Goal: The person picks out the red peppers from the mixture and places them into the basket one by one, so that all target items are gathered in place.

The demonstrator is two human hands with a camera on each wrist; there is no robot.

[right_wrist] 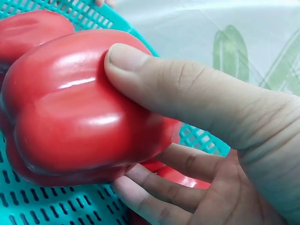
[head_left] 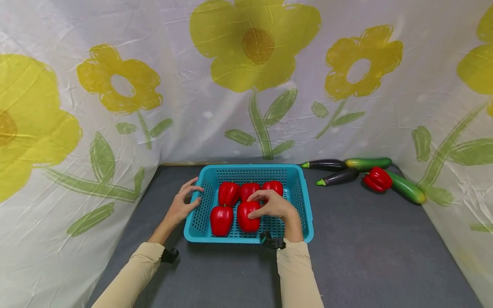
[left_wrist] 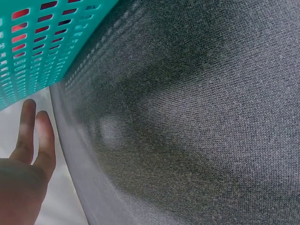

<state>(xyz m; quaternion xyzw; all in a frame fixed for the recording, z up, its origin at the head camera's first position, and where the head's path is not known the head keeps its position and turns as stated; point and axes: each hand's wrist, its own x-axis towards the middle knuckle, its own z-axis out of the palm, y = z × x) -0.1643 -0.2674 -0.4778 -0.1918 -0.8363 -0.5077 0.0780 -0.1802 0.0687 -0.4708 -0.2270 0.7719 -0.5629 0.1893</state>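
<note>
My right hand [head_left: 274, 205] holds a red bell pepper [head_left: 246, 217] in the front middle of the blue-green plastic basket [head_left: 246, 240]. In the right wrist view the thumb [right_wrist: 129, 61] lies on the upper side of this pepper [right_wrist: 70, 108], with the other fingers beneath it. A second bell pepper [head_left: 221, 221] lies to its left, and three more, one being this pepper [head_left: 229, 193], line up behind. My left hand [head_left: 182, 204] is at the basket's left rim, fingers spread and gripping nothing; whether they touch the rim I cannot tell.
To the right of the basket lie two eggplants [head_left: 339, 176], two green cucumber-like vegetables [head_left: 406, 188] and another red bell pepper [head_left: 377, 179]. A flower-printed curtain [head_left: 185, 107] borders the dark tabletop [head_left: 358, 248] at the back and sides.
</note>
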